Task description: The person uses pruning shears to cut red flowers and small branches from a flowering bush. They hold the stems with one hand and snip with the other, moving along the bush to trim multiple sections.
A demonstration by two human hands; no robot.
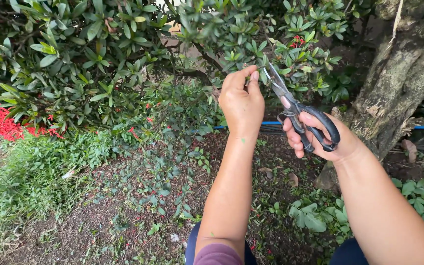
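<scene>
— What fills most of the view?

— A broad green shrub [99, 54] across the far side, dense with glossy leaves, and a thick rough tree trunk [398, 78] at the far right. Below them lies the ground [89, 216], dark soil with low weeds and scattered clippings.

— Any colour in there?

— A red flower cluster [6, 125] at the far left edge, low on the shrub, and a thin blue pipe [271, 123] running along the ground behind the hands.

— And the hands?

— The left hand [241, 100] is raised to the shrub — its fingers [254, 76] pinched together on a small twig [260, 65] at the foliage's edge. Just to its right, the right hand [320, 137] grips black-handled scissors [295, 108], fingers clamped through the loops.

— Where are the blades?

— Pointing up and leftward, slightly parted, their tips just beside the pinched twig. Whether they touch it, I cannot tell.
</scene>
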